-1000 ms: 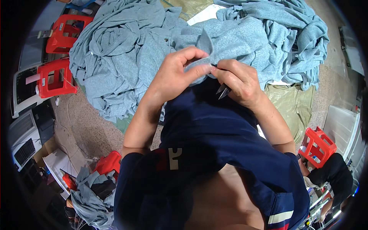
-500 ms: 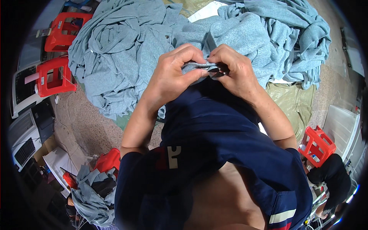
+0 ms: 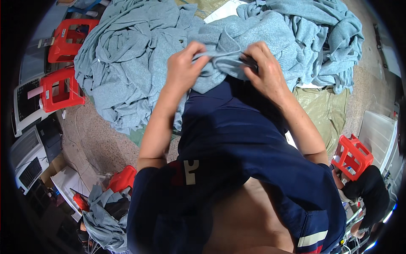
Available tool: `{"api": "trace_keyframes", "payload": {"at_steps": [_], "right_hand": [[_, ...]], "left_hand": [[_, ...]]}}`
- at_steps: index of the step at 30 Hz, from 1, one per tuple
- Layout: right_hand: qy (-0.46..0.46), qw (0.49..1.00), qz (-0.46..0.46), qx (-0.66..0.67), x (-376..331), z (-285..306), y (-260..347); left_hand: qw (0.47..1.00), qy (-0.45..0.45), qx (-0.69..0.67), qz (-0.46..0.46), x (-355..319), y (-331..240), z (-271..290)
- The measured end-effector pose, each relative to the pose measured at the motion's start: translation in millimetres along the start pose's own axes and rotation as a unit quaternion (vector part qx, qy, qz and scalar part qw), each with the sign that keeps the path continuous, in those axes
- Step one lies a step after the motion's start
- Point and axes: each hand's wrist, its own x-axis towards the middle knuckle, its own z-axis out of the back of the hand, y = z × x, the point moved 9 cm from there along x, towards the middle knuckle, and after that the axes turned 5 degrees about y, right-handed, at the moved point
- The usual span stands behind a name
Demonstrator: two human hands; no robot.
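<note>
From where I stand, the grey-blue knit garment (image 3: 228,54) is stretched right between the person's two hands, just above the lap of the dark navy clothing (image 3: 230,116), with a loose fold rising in its middle and a flap hanging below. The left hand (image 3: 182,67) sits at the garment's left side, thumb and forefinger nearly closed, with the edge of the cloth running in between them; the tips are a little blurred, but they look to have hold of it. The right hand (image 3: 264,70) is at the other end of that same edge, fingers bent and thumb curled beneath, round a dark object (image 3: 250,62) that I can't make out well. The cloth comes right up to those fingertips, though I cannot tell whether they pinch it. Beyond the hands, the garment runs up and rightward toward a heaped pile of the same knit (image 3: 338,36), while another big pile (image 3: 122,80) lies just beyond the left hand. A crumpled olive sheet (image 3: 323,112) shows under the right-hand pile. Two red stools (image 3: 50,100) stand off to the left, and over on the lower right there's someone in black (image 3: 370,190).
</note>
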Motion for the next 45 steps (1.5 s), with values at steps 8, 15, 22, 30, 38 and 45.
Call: {"api": "trace_keyframes", "payload": {"at_steps": [8,15,22,30,38,45], "right_hand": [[0.033,0.993,-0.113,0.011,-44,10,-65],[-0.039,0.978,0.200,-0.040,-40,47,34],[-0.082,0.932,0.347,-0.069,-28,25,98],[-0.022,0.935,0.346,-0.072,-27,-4,84],[0.013,0.965,0.261,0.011,-13,-11,71],[0.047,0.978,0.140,0.150,5,-34,46]], "left_hand": [[0.947,0.144,-0.196,0.211,-70,108,23],[0.896,0.099,-0.376,0.212,-49,36,34],[0.900,0.189,-0.375,0.122,-19,-54,-8],[0.917,0.126,-0.336,0.172,-34,-42,-9],[0.972,0.146,-0.176,0.043,-24,-54,-1],[0.991,0.105,-0.007,-0.079,-25,-76,16]]}}
